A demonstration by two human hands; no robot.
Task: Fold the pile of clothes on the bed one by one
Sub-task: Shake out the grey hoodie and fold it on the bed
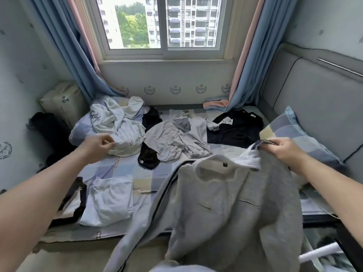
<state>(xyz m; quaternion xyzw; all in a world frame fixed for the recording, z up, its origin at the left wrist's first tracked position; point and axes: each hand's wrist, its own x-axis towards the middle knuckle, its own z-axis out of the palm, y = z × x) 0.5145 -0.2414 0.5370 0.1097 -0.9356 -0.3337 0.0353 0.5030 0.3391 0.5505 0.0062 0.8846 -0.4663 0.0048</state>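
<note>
R hand (282, 149) clamped on the collar edge of a grey fleece jacket (225, 203): fingers curled over the cloth, arm out fwd. The jacket hangs down and toward the person from the grip, with its lower part draped over the near edge of the bed (121, 167). L hand (98, 146) is well left of the grip, arm out straight, fingers curled in, nothing seen in them; it hovers over a crumpled white hoodie (117, 124).

Bed holds the rest. Beyond the grip and left:
- 3 loose pieces: white hoodie, light grey hoodie (176, 138), and a black garment (148, 156) partly under it.
- 1 flat black T-shirt (235, 126), just beyond the grip.

Far left, below L arm: 1 folded white garment (108, 201) and 1 dark folded piece (75, 197) beside it. 1 check pillow (298, 138) sits just right of the grip.
</note>
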